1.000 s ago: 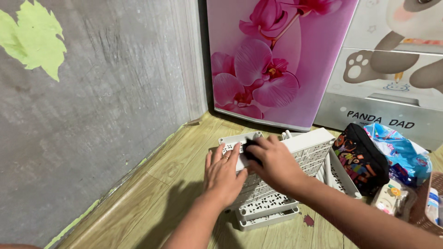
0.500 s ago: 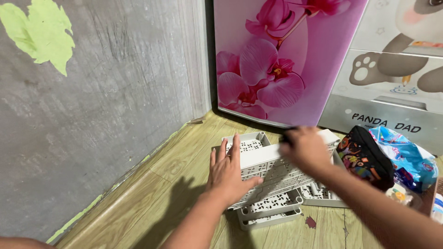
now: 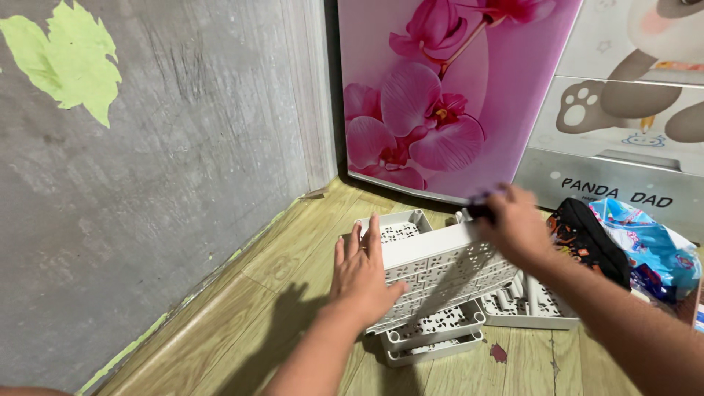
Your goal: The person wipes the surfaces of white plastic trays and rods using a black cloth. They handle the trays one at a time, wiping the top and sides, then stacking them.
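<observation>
White lattice basket (image 3: 440,268) under flat left hand (image 3: 363,282), right hand (image 3: 517,227) at rim.

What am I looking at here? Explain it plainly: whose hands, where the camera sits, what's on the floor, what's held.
The camera sits on a person's head, looking down at their own bare hands. The left hand lies flat against a white perforated plastic basket tipped on its side on the wood-look floor. The right hand reaches over its far edge, pinching something small and dark; I cannot tell what. More white trays lie underneath. A black patterned pouch lies to the right, a pink flowered cabinet behind.
</observation>
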